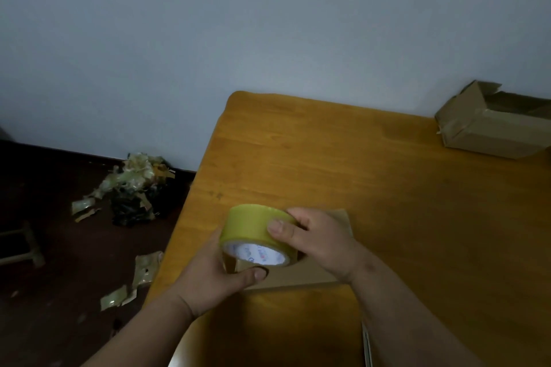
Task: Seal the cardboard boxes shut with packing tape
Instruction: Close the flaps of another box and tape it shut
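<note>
Your left hand (208, 274) pinches the loose tape end below the tape roll (256, 232), your right hand (316, 238) grips the roll over the near cardboard box (301, 271), directly beneath both hands.

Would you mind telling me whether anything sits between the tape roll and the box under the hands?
Nothing visible does: the tape roll, held by both hands, hangs just above the flat box.
</note>
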A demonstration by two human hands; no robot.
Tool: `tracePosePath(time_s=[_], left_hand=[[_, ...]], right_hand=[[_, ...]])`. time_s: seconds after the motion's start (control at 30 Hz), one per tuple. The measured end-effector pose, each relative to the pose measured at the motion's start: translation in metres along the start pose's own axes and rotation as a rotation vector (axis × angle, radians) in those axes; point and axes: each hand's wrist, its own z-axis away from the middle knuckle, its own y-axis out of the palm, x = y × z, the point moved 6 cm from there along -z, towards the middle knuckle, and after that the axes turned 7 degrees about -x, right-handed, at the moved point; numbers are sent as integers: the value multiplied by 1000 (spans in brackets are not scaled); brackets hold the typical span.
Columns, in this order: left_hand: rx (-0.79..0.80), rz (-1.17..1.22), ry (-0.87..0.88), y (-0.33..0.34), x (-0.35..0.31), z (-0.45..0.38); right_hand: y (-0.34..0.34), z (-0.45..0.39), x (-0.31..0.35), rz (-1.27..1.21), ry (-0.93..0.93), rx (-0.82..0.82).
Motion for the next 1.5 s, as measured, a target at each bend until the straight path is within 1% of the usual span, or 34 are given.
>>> tracePosePath(time_s=[0.1, 0.17, 0.23, 0.33, 0.4, 0.43, 0.47, 0.53, 0.6, 0.63, 0.67, 0.73, 0.77, 0.83, 0.93, 1.0, 1.1, 1.2, 1.27, 1.3, 1.37, 1.43, 1.47, 1.5], left_hand=[[-29, -129, 55, -6, -6, 0], [-20, -205, 64, -8, -5, -2], [-18, -232, 61, -7, -4, -3], [-11, -251, 67, -2, -5, -6], [-11, -270, 72, -1, -6, -6], [-12, -273, 74, -1, -6, -6], [-12, -271, 73, -1, -6, -7], [-16, -275, 75, -2, -5, -8], [-19, -282, 80, -2, -5, -8], [-22, -282, 82, -2, -5, -8], [-25, -279, 80, -2, -5, -7], [-23, -271, 84, -3, -4, -7], [-19, -267, 85, -3, -4, -7], [-19, -269, 90, -4, -4, -9], [-21, -282, 85, -3, -3, -9], [-24, -283, 77, -3, -4, -8], [10, -275, 55, -1, -5, -8], [32, -323, 33, 0, -7, -5], [48, -459, 76, 3, -13, -3], [56, -605, 133, 7, -20, -1], [32, -932, 330, 23, -38, 5], [29, -1096, 515, 47, -53, 13], [63, -1156, 533, 57, -50, 15], [97, -1200, 509, 63, -47, 16]], right_hand=[[-30, 2, -4, 137, 5, -132], [-65, 9, -6, 228, -20, -214], [-102, 20, -1, 333, -59, -279], [-132, 30, 1, 606, -100, -324], [-136, 33, -3, 717, -128, -336], [-138, 35, -4, 695, -135, -333], [-140, 37, -6, 607, -113, -321], [-146, 42, -9, 424, -13, -276], [-148, 44, -10, 409, 50, -244], [-150, 43, -11, 483, 65, -232], [-151, 43, -11, 635, 81, -230], [-154, 43, -8, 1024, 107, -252], [-156, 44, -8, 1136, 124, -259], [-156, 44, -15, 1214, 196, -233], [-153, 43, -40, 1195, 316, -148], [-150, 40, -55, 1181, 360, -121], [-149, 36, -73, 1171, 364, -123], [-145, 34, -86, 1137, 373, -127], [-140, 33, -91, 1130, 377, -132], [-137, 32, -92, 1132, 365, -137], [-129, 30, -95, 1120, 315, -170], [-123, 30, -97, 1051, 283, -212], [-122, 31, -98, 1003, 274, -227], [-122, 33, -101, 936, 262, -243]])
